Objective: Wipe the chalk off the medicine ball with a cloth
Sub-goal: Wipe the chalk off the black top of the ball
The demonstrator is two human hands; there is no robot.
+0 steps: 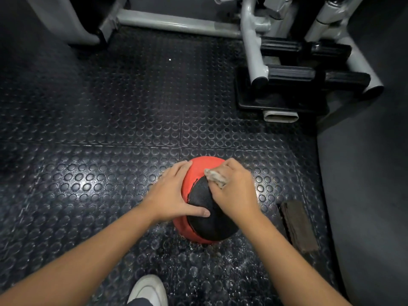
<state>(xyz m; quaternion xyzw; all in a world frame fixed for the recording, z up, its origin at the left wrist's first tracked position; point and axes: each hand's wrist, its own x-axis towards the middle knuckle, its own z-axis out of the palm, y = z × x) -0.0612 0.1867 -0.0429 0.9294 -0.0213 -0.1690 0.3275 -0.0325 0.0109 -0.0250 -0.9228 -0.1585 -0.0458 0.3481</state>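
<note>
A red and black medicine ball [203, 208] sits on the studded rubber floor [110, 151], low in the middle of the view. My left hand [174, 193] lies flat against its left side, fingers straight and thumb across the black panel. My right hand [236, 191] grips a small pale, dirty cloth [216, 176] and presses it on the ball's upper right, where red meets black. White chalk dust [220, 257] speckles the floor around and in front of the ball.
A folded dark brown cloth [299, 226] lies on the floor right of the ball. Grey gym machine frames and black foot pads [287, 78] stand at the back right. A grey wall panel [364, 195] runs along the right. My white shoe [148, 290] is at the bottom.
</note>
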